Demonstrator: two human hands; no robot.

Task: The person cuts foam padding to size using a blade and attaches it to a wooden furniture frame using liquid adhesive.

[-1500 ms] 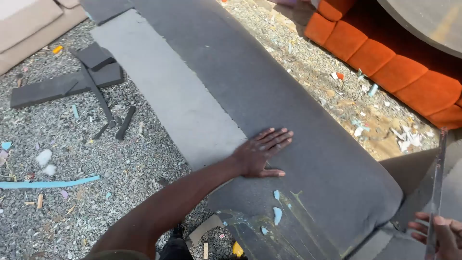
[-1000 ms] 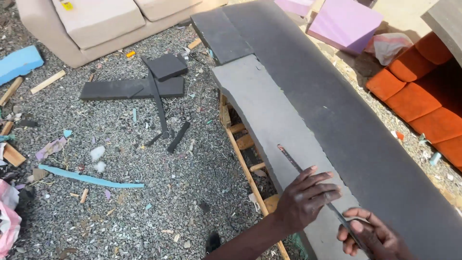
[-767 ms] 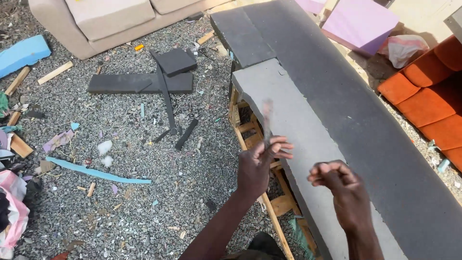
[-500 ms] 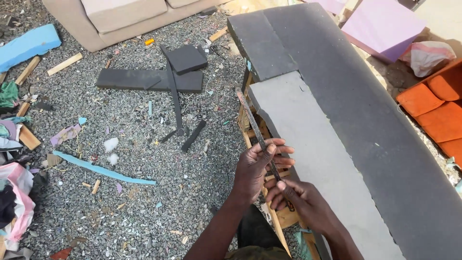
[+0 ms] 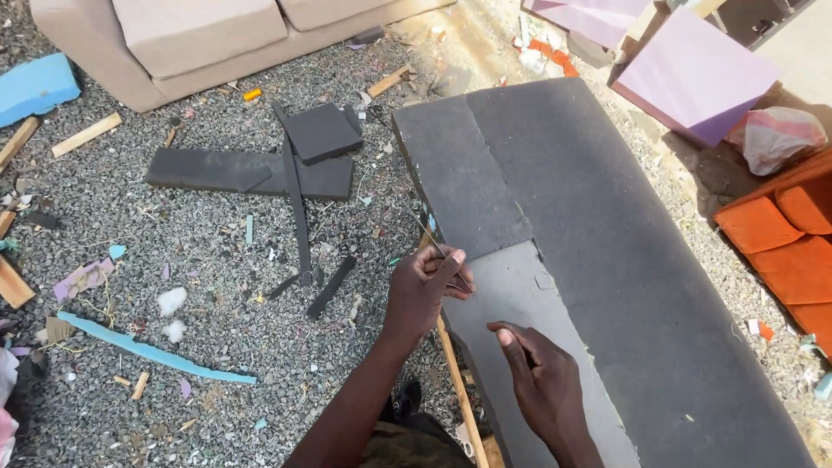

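My left hand (image 5: 423, 293) pinches a thin, long metal blade (image 5: 431, 241) at the near edge of a long foam-covered bench frame. The blade's tip points up and to the left along that edge. Just below it, my right hand (image 5: 539, 381) rests with curled fingers on the lighter grey panel (image 5: 520, 299); whether it grips the blade's lower end I cannot tell. Dark grey foam (image 5: 607, 225) covers the rest of the frame. A wooden rail (image 5: 457, 390) shows under the edge between my arms.
Dark foam offcuts (image 5: 260, 173) and thin strips lie on the gravel to the left. A beige sofa (image 5: 191, 35) and blue foam (image 5: 35, 87) are at the top left, a blue strip (image 5: 147, 351) at lower left. Purple foam blocks (image 5: 693, 74) and orange cushions (image 5: 780, 225) sit on the right.
My left hand lifted off the grey foam and took the thin blade. Both hands came together and shifted to the frame's near edge while my view swung towards its far end.
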